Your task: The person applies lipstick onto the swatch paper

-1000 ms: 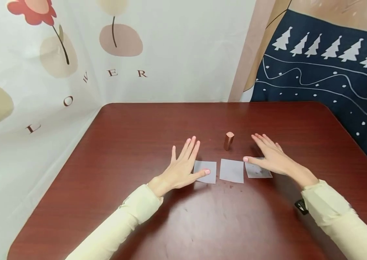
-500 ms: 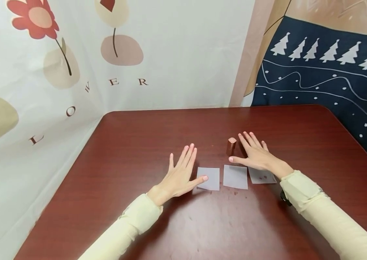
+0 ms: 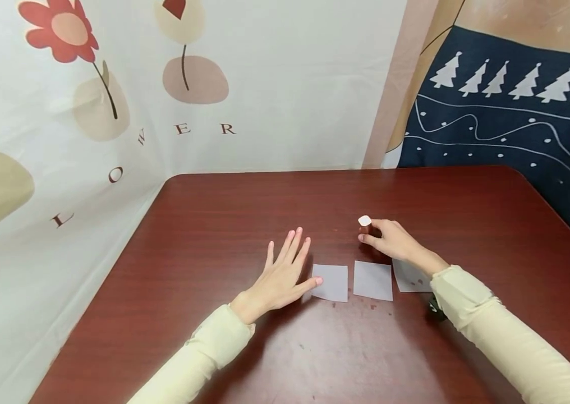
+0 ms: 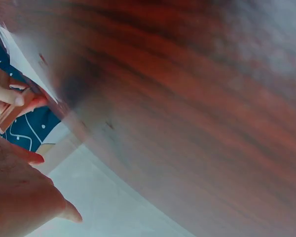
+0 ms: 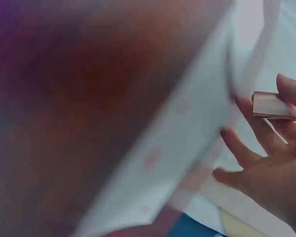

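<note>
My right hand point(image 3: 397, 241) pinches a small squared rose-gold lipstick point(image 3: 364, 222) between thumb and fingers, beyond the row of papers. The left wrist view catches the same lipstick point(image 4: 9, 114) at its left edge, and in the right wrist view the lipstick point(image 5: 274, 105) lies against the fingers. Flat with straight, spread fingers, my left hand point(image 3: 277, 279) holds nothing; its thumb overlaps the edge of the left white paper square point(image 3: 334, 285). A middle paper square point(image 3: 373, 281) lies beside it. The right paper square point(image 3: 410, 277) bears reddish marks and is partly covered by my right hand.
The dark red wooden table point(image 3: 244, 207) has a few small reddish spots in front of the papers. A white printed cloth point(image 3: 285, 112) hangs behind and at the left. A navy cloth with trees point(image 3: 507, 123) hangs at the right.
My right hand has moved left from over the right paper to the lipstick, and its fingers have closed round it. The left hand has stayed nearly in place.
</note>
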Tool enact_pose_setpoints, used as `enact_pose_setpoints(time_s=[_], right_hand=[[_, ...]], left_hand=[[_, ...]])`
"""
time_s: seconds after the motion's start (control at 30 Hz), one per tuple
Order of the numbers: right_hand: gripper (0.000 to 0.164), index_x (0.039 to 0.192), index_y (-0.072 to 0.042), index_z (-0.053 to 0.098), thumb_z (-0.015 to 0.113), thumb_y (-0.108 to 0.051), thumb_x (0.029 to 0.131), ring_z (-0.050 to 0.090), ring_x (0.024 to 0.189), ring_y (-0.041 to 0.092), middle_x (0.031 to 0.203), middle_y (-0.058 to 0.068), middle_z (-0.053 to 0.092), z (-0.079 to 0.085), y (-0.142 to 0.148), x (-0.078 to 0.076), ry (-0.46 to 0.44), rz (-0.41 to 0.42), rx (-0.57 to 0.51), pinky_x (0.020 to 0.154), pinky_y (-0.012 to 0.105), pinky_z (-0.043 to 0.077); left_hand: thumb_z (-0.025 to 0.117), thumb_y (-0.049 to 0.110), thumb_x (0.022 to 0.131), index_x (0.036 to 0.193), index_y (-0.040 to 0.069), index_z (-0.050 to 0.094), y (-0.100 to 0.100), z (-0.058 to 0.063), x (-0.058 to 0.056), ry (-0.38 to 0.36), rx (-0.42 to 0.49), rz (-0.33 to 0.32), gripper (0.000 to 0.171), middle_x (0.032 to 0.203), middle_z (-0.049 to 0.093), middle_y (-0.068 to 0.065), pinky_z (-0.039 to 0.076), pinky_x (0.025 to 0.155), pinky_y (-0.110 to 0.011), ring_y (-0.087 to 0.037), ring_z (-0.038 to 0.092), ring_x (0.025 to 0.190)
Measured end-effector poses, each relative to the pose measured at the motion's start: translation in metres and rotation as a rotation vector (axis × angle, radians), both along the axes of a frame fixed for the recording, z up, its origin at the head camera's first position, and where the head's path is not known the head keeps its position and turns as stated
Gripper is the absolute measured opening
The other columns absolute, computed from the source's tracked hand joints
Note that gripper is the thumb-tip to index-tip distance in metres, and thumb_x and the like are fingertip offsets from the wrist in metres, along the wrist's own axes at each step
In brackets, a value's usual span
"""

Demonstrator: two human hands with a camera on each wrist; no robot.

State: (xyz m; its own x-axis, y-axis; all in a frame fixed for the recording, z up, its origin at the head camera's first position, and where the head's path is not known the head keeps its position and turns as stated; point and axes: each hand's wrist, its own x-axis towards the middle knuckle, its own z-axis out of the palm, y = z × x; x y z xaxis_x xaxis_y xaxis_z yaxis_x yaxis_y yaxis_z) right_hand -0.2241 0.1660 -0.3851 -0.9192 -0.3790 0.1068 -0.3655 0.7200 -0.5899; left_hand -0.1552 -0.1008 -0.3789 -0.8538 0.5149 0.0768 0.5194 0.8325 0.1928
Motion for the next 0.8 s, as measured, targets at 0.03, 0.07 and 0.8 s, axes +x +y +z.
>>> enact_pose_setpoints(time_s=[0.03, 0.07, 0.8], right_hand=[[0.02, 0.076, -0.013, 0.053, 0.057, -0.032, 0.081, 0.04, 0.05, 0.013, 0.056, 0.0, 0.045, 0.004, 0.001, 0.001, 0.033, 0.005, 0.016, 0.051, 0.028, 0.031], [0.021, 0.073, -0.014, 0.051, 0.057, -0.032, 0.081, 0.038, 0.046, 0.012, 0.051, -0.001, 0.042, 0.008, 0.001, 0.003, 0.064, 0.014, 0.028, 0.05, 0.028, 0.029], [0.016, 0.068, -0.012, 0.05, 0.064, -0.017, 0.074, 0.036, 0.046, 0.007, 0.057, -0.007, 0.041, 0.066, -0.035, 0.052, 0.57, 0.301, 0.349, 0.043, 0.02, 0.032]], left_hand=[[0.031, 0.061, 0.082, 0.139, 0.011, 0.007, -0.001, 0.003, -0.001, 0.004, 0.018, -0.004, 0.079, 0.142, -0.013, -0.005, 0.0, 0.097, -0.052, -0.021, -0.014, 0.127], [0.033, 0.058, 0.083, 0.139, 0.01, 0.01, -0.001, 0.005, -0.001, 0.007, 0.044, -0.005, 0.077, 0.142, -0.01, -0.006, 0.001, 0.098, -0.049, -0.023, -0.012, 0.128], [0.062, 0.028, 0.076, 0.096, 0.018, 0.06, 0.043, 0.06, -0.013, 0.675, -0.118, -0.318, 0.022, 0.083, 0.056, 0.006, 0.037, 0.076, -0.028, -0.014, 0.051, 0.082]])
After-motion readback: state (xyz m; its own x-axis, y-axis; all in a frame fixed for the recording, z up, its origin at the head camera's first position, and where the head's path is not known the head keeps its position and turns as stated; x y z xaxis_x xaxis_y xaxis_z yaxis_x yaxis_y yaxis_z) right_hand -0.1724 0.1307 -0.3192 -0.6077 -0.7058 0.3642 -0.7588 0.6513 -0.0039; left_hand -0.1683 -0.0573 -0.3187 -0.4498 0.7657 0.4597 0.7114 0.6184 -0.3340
